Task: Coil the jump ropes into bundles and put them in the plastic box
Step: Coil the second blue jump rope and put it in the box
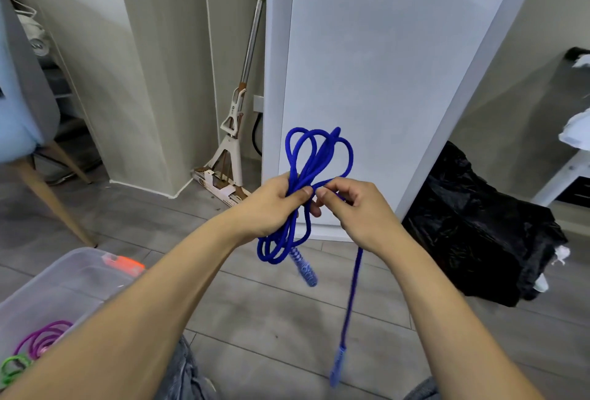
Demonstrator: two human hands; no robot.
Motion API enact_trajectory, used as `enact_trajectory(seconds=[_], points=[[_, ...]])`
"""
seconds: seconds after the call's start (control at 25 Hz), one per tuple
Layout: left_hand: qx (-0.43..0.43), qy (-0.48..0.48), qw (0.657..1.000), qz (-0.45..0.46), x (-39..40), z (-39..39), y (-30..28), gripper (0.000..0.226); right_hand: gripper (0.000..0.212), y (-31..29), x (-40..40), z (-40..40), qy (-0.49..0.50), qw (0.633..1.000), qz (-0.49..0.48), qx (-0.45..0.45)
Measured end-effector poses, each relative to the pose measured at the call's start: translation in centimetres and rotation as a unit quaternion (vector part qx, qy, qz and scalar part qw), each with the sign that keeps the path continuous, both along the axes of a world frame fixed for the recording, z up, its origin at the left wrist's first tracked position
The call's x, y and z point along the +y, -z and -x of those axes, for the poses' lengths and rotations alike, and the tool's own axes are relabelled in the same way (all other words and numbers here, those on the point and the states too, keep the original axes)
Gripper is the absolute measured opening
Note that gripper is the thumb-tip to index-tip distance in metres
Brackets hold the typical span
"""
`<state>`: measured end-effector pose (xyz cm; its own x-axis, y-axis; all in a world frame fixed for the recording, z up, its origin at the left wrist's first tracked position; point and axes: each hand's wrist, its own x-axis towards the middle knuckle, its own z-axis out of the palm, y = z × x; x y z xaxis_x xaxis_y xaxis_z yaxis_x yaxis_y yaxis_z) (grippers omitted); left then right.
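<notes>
The left hand (271, 204) is gripping the blue jump rope (314, 157) loops; the right hand (354, 204) is pinching its free tail; 2 ropes are lying in the plastic box (79, 268) already.

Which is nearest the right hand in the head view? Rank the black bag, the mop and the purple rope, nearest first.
From the right hand:
1. Black bag, on the floor to its right, though the mop is not far behind.
2. Mop, leaning in the corner to its left.
3. Purple rope, coiled in the plastic box at far lower left, clearly farthest.
</notes>
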<state>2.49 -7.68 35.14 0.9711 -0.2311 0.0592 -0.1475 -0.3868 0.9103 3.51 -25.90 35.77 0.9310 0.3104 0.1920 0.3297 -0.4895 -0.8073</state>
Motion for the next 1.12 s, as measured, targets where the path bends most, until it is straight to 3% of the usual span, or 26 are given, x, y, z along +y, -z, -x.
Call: enact_trajectory(seconds=[0.24,0.4,0.52,0.68,0.84,0.96,1.12], points=[[0.011,0.022,1.000,0.015,0.1,0.2,-0.1,0.013,0.024,0.2,0.0,-0.2,0.021,1.000,-0.004,0.020],[-0.078,-0.068,0.992,-0.077,0.8,-0.3,-0.5,0.011,0.025,-0.5,-0.7,-0.2,-0.015,0.994,-0.013,0.105],[-0.078,-0.123,0.971,-0.187,2.8,-1.3,-0.1,0.016,0.023,-1.3,-2.7,-0.1,-0.032,0.990,0.034,0.132],[0.000,-0.008,0.921,-0.389,2.1,-1.2,1.4,0.020,0.016,-3.3,-3.2,0.9,-0.065,0.988,0.136,-0.029],[-0.045,0.116,0.873,-0.472,-1.5,0.5,1.9,0.024,0.006,-4.2,-2.4,1.9,-0.059,0.979,0.136,-0.138],[-0.097,0.171,0.869,-0.454,-2.6,2.1,0.8,0.021,0.004,-4.4,-3.5,1.4,-0.027,0.993,0.040,-0.107],[-0.114,0.222,0.939,-0.235,-2.4,4.5,-2.5,0.012,0.004,-3.9,-5.5,-0.5,-0.016,0.997,-0.068,0.019]])
